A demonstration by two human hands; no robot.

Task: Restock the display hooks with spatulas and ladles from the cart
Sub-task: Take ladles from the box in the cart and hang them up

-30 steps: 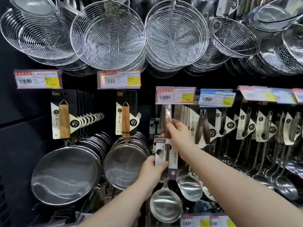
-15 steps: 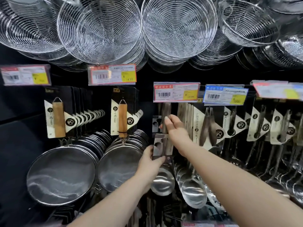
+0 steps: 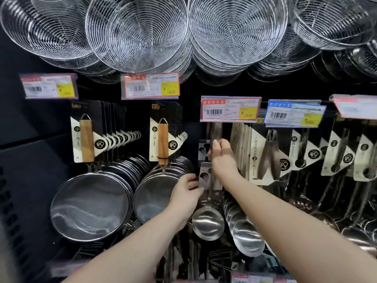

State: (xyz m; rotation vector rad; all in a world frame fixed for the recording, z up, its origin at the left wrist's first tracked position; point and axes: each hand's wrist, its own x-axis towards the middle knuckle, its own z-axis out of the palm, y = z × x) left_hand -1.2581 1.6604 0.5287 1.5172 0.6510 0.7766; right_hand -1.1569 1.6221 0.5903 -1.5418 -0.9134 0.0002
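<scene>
A steel ladle (image 3: 208,222) with a paper label card hangs upright at the display hook under the red price tag (image 3: 230,108). My right hand (image 3: 221,154) grips the top of its handle, just below the tag. My left hand (image 3: 186,194) holds the label card at the handle's lower part, above the bowl. More ladles (image 3: 245,233) of the same kind hang directly to the right of it. The hook itself is hidden behind the tag and the handle.
Mesh strainers with wooden handles (image 3: 91,205) (image 3: 161,193) hang to the left. Wire skimmers (image 3: 236,31) crowd the row above. Tongs (image 3: 269,152) and carded ladles (image 3: 338,154) fill the hooks to the right. No cart shows.
The ladle has gone up and back toward the hook row with both hands on it. My right hand rose along the handle and my view shifted closer to the display.
</scene>
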